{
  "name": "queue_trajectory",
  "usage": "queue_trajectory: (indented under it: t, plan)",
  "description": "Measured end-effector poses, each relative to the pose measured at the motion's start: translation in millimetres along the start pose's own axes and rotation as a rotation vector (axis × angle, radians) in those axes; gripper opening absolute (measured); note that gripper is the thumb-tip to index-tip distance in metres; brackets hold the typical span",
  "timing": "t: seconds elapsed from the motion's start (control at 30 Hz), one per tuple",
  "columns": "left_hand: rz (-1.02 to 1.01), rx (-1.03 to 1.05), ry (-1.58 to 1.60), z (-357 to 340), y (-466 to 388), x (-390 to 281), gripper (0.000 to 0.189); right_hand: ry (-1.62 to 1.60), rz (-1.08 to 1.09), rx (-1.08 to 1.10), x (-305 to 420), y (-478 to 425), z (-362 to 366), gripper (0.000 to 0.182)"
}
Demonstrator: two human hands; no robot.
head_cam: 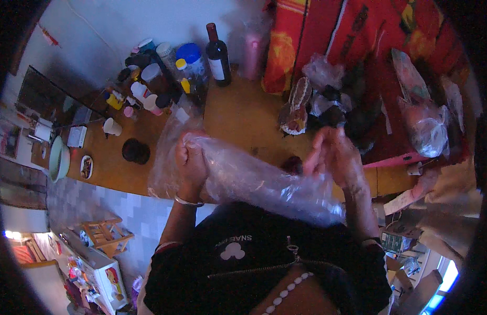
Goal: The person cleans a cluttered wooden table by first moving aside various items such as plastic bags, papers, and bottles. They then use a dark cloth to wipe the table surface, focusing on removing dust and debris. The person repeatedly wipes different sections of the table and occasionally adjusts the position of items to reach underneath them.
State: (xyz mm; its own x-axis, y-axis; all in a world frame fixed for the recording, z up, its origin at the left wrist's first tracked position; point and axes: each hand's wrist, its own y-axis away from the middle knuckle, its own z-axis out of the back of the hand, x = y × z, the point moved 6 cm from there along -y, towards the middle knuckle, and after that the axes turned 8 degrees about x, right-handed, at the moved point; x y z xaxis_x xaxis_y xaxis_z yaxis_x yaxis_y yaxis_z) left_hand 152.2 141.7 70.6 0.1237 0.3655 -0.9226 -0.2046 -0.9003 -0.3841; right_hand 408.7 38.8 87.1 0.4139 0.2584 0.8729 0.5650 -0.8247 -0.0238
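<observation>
My left hand (191,167), with a silver bangle at its wrist, is closed in a fist on a clear plastic bag (259,181). The bag stretches in front of my black top to the right, and another part of clear plastic (164,161) hangs left of the fist. My right hand (334,157) is raised at the bag's right end, fingers pointing away from me. Blur hides whether its fingers grip the plastic. Just beyond its fingertips lies a dark bundle (332,108) with clear plastic about it. Beside that is a brown-and-white packaged item (296,106).
A wooden table (243,106) holds a wine bottle (219,59), several jars, a pink bottle (251,55), a dark round object (136,151), a small plate of food (86,167) and a green basin (59,159). Red patterned fabric (357,39) stands at right, near a plastic-wrapped package (424,122).
</observation>
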Motion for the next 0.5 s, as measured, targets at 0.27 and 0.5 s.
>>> queue_trajectory:
  t: [0.27,0.5]
  plan:
    - [0.116,0.517,-0.001,-48,-18,-24,0.019,0.930,-0.161,0.538,-45,-50,-73,0.042]
    - [0.123,1.286,0.379,-163,66,-10,0.019,0.603,-0.491,0.501,-50,-27,-79,0.038]
